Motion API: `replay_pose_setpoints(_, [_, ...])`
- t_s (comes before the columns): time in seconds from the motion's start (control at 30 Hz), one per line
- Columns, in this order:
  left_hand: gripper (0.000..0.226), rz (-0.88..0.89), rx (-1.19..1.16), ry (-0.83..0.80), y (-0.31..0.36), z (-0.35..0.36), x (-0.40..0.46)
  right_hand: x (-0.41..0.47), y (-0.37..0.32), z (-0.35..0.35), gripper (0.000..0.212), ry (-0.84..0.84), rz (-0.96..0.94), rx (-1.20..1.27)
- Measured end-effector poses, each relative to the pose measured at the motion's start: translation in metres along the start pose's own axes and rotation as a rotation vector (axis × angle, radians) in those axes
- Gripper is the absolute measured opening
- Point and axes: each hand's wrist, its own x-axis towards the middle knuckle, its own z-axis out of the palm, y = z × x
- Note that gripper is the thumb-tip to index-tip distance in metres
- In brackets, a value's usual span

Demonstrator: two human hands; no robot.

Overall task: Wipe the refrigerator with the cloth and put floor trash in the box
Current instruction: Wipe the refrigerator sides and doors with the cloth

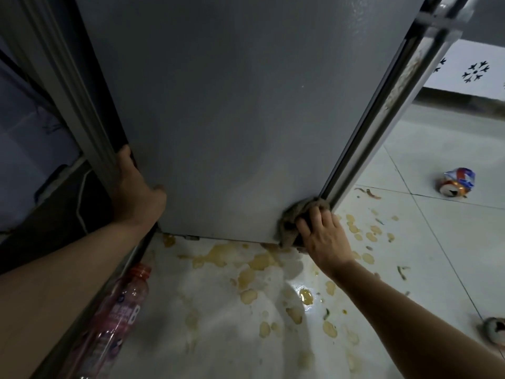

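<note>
The grey refrigerator door fills the upper middle of the head view. My left hand grips the door's left edge, thumb on the front face. My right hand presses a bunched brown cloth against the door's lower right corner, fingers curled over it. A crushed red, white and blue can lies on the tiles at right. An empty pink-labelled plastic bottle lies on the floor at lower left. No box is in view.
Yellowish spill patches cover the white tiled floor below the door. Small scraps lie on the tiles. Another crumpled piece of trash sits at the right edge. The open fridge interior is at left.
</note>
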Motion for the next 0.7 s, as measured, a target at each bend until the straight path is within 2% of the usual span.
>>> replay_pose_setpoints(0.07, [0.076, -0.011, 0.004, -0.004, 0.004, -0.001, -0.002, 0.003, 0.003, -0.006, 0.066, 0.001, 0.002, 0.024])
replay_pose_setpoints(0.13, [0.075, 0.001, 0.019, -0.007, 0.007, -0.002, -0.002, 0.011, 0.005, -0.016, 0.051, 0.092, 0.05, 0.108])
replay_pose_setpoints(0.2, [0.075, -0.002, 0.038, -0.001, 0.007, -0.003, -0.001, 0.025, 0.002, -0.029, 0.024, 0.239, 0.224, 0.261])
replay_pose_setpoints(0.23, [0.075, -0.01, 0.041, -0.003, 0.007, -0.003, -0.001, 0.032, -0.001, -0.034, 0.018, 0.331, 0.34, 0.378])
replay_pose_setpoints(0.3, [0.076, -0.015, 0.033, -0.011, 0.007, -0.002, -0.001, 0.04, -0.004, -0.036, 0.023, 0.417, 0.454, 0.514])
replay_pose_setpoints(0.33, [0.077, -0.016, 0.024, -0.012, 0.007, -0.002, -0.002, 0.04, -0.004, -0.031, 0.035, 0.387, 0.426, 0.443])
replay_pose_setpoints(0.4, [0.078, -0.016, 0.001, -0.013, 0.006, -0.002, -0.003, 0.028, -0.003, -0.015, 0.06, 0.232, 0.222, 0.204])
replay_pose_setpoints(0.5, [0.077, -0.019, 0.002, -0.011, 0.006, -0.003, -0.003, 0.008, -0.012, 0.0, 0.053, 0.012, 0.023, 0.113])
replay_pose_setpoints(0.57, [0.075, -0.016, 0.012, -0.015, 0.007, -0.004, -0.001, 0.005, -0.018, -0.002, 0.05, -0.079, -0.017, 0.088])
replay_pose_setpoints(0.63, [0.075, -0.017, 0.014, -0.037, 0.005, -0.007, -0.001, 0.008, -0.017, -0.009, 0.047, -0.045, -0.004, 0.144])
replay_pose_setpoints(0.7, [0.077, -0.017, 0.022, -0.062, 0.002, -0.01, -0.001, 0.02, -0.011, -0.02, 0.046, 0.093, 0.08, 0.237])
